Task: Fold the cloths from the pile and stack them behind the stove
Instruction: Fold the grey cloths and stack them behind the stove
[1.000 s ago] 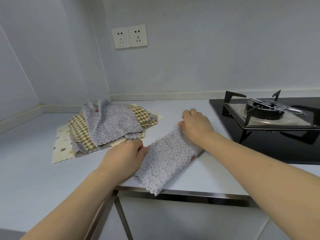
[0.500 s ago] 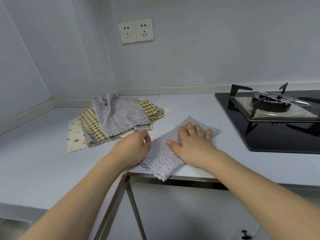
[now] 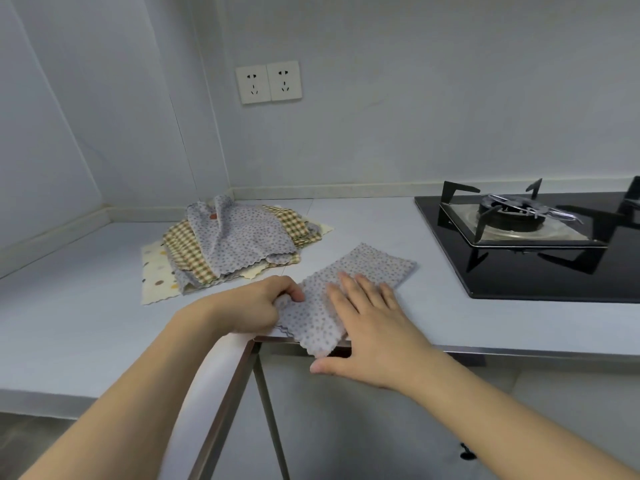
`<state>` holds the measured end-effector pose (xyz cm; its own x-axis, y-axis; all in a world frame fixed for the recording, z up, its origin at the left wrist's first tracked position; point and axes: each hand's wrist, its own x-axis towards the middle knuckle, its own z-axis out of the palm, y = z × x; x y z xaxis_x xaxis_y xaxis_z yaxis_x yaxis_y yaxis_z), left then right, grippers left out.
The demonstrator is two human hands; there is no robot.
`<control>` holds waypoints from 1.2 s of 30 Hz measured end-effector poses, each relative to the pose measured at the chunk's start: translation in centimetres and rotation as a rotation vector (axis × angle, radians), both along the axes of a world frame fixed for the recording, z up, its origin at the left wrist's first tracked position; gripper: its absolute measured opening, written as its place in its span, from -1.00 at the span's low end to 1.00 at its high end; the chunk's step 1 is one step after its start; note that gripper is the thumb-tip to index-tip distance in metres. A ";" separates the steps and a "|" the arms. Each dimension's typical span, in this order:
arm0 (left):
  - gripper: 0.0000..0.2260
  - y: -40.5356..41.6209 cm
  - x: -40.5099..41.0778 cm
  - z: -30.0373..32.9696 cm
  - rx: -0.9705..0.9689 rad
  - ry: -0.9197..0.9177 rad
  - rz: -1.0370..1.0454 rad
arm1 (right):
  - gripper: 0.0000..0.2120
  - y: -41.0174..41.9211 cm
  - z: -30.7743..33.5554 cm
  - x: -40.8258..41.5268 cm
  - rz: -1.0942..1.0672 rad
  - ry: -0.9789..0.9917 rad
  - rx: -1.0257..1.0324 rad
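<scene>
Head view: no legible writing is seen. The folded dotted cloth point(image 3: 349, 289) lies at the table point(image 3: 86, 313) front edge, between the pile point(image 3: 228, 247) and stove point(image 3: 526, 237). Its left edge is pinched by the left hand point(image 3: 256, 306); the right hand point(image 3: 374, 327) is pressed flat, fingers point(image 3: 349, 289) straight. Two wall sockets point(image 3: 268, 82) are mounted above.

Dotted cloth point(image 3: 367, 271) folded (counter edge).
</scene>
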<state>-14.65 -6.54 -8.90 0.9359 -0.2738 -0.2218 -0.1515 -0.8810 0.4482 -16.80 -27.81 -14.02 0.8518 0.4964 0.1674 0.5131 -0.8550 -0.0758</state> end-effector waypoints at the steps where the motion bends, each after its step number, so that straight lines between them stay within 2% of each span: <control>1: -0.48 0.3 -0.4 0.3 0.008 0.036 -0.019 | -0.10 0.0 -0.4 -0.4 0.048 -0.107 0.041; 3: -0.42 0.8 -1.2 0.8 0.037 0.077 -0.046 | -0.50 -0.1 -1.2 -1.1 0.152 -0.262 0.123; 6: -0.43 0.9 -2.1 1.2 0.035 0.113 -0.030 | -0.82 -0.2 -1.3 -1.9 0.167 -0.280 0.253; 9: -0.49 0.9 -2.6 1.1 0.033 0.124 -0.021 | -0.79 -0.3 -0.4 -2.3 0.124 -0.270 0.383; 13: -0.80 0.4 -2.4 0.9 -0.006 -0.096 0.025 | -0.84 -1.0 1.0 -2.7 -0.007 -0.086 0.664; 15: -0.85 0.0 -2.0 0.8 -0.190 -0.132 0.098 | -0.78 -1.5 1.6 -2.3 -0.060 0.012 0.775; 18: -0.84 -1.3 -1.4 1.0 -0.588 -0.012 0.190 | -0.73 -2.3 2.4 -0.8 -0.123 0.135 0.891; 20: -0.83 -2.3 -0.4 1.0 -0.708 0.009 0.208 | -0.72 -3.0 2.8 0.4 -0.174 0.135 0.890; 22: -0.83 -3.3 1.3 0.9 -0.739 -0.017 0.256 | -0.72 -3.6 3.2 1.8 -0.231 0.111 0.851; 24: -0.83 -4.7 3.4 0.5 -0.703 -0.075 0.337 | -0.69 -4.2 3.5 3.4 -0.286 0.078 0.782; 26: -0.83 -6.3 5.5 -0.1 -0.590 -0.187 0.390 | -0.66 -4.8 3.5 5.0 -0.331 0.056 0.667; 30: -0.75 -8.5 8.0 -2.0 -0.165 -0.374 0.347 | -0.70 -5.7 2.3 7.2 -0.397 0.017 0.444; 32: -0.78 -8.9 8.3 -3.1 0.045 -0.478 0.337 | -0.75 -5.8 1.4 7.5 -0.412 -0.033 0.400; 36: -0.82 -9.8 8.4 -3.7 0.190 -0.592 0.304 | -0.77 -5.9 0.7 7.9 -0.461 -0.086 0.414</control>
